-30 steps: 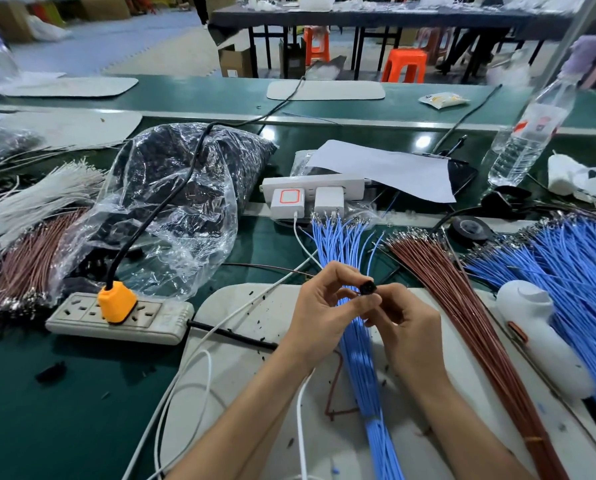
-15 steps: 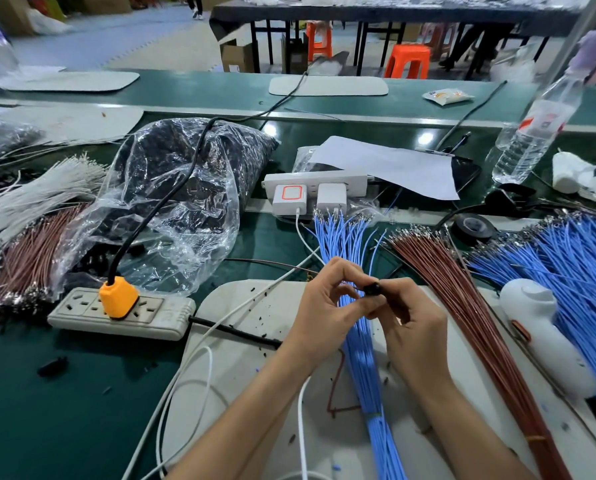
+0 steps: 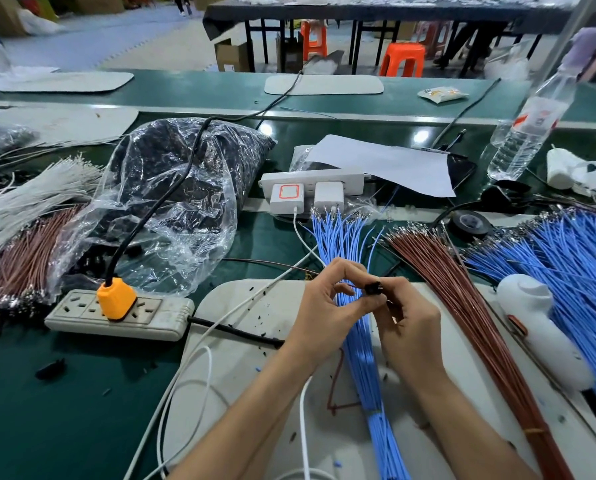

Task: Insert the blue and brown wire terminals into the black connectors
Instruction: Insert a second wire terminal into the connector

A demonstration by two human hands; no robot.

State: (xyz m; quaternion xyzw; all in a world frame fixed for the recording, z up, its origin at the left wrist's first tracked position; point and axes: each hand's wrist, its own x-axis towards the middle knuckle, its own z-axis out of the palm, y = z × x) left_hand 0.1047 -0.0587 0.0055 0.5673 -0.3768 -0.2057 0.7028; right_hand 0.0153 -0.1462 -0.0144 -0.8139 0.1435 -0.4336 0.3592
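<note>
The right hand (image 3: 409, 329) pinches a small black connector (image 3: 372, 288) between thumb and fingertips. The left hand (image 3: 329, 301) sits just beside it, fingers curled and tips close to the connector; whether they grip a wire cannot be told. Both hands hover over the blue wire bundle (image 3: 362, 362) lying on a grey mat (image 3: 255, 306). The brown wire bundle (image 3: 463, 306) lies to the right, and a clear bag of black parts (image 3: 185, 188) is well to the left.

The left forearm (image 3: 255, 410) and right forearm (image 3: 463, 420) were bare (slim, entering from the frame's lower edge); the left hand (image 3: 327, 299) and right hand (image 3: 411, 327), near centre, were bare too.
</note>
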